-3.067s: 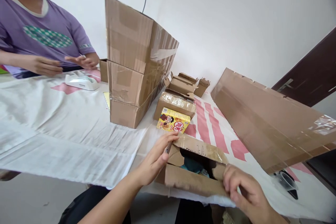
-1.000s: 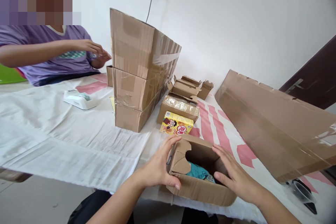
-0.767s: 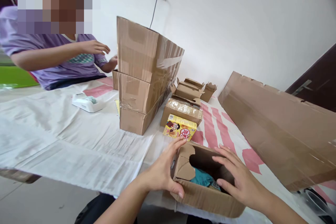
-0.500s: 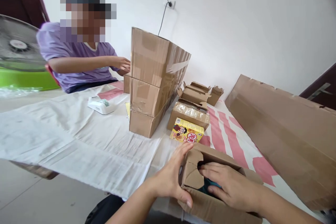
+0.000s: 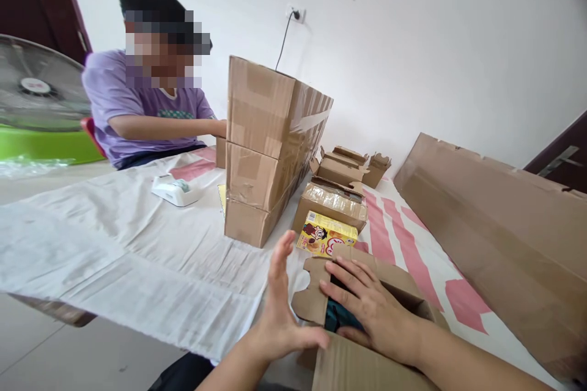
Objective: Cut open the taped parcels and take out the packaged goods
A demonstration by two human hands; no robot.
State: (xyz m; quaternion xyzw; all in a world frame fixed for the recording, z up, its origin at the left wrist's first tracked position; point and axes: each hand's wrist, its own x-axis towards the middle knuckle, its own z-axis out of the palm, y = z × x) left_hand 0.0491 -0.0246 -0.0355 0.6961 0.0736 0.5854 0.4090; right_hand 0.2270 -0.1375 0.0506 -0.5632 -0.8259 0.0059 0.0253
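Observation:
An open small cardboard box [image 5: 367, 366] sits at the near edge of the table, with a teal packet [image 5: 337, 317] inside it. My right hand [image 5: 367, 305] reaches into the box, fingers spread flat over the teal packet and the box's left flap [image 5: 309, 302]. Just left of that flap my left hand [image 5: 277, 305] is held upright, fingers straight and together, holding nothing. A yellow snack box [image 5: 326, 241] lies just beyond the cardboard box.
Two tall taped cartons [image 5: 270, 146] stand stacked mid-table, with smaller cartons [image 5: 332, 204] behind the snack box. A long cardboard box [image 5: 495, 238] leans at the right. A person in a purple shirt [image 5: 137, 116] sits at the far left beside a fan [image 5: 36, 85]; a white device [image 5: 177, 189] lies on the cloth.
My right hand went from the box's rim down inside onto the teal packet. My left hand let go of the box's left side and lifted open. The view swung left.

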